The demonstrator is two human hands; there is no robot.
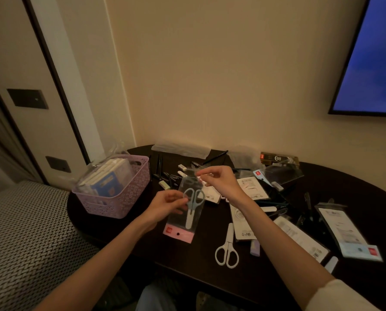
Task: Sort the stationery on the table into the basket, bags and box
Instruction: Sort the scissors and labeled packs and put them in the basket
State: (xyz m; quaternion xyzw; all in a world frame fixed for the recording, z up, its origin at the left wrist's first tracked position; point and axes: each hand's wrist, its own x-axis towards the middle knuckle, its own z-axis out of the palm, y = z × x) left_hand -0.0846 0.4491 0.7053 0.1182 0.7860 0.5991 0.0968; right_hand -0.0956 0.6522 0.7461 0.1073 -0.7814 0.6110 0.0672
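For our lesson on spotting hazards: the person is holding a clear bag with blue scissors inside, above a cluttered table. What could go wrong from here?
1. The clear bag hangs with its pink header down; if its upper end, pinched by the right hand, is open, the blue scissors could slip out should the left hand let go.
2. The white scissors lie near the table's front edge; a forearm might knock them off.
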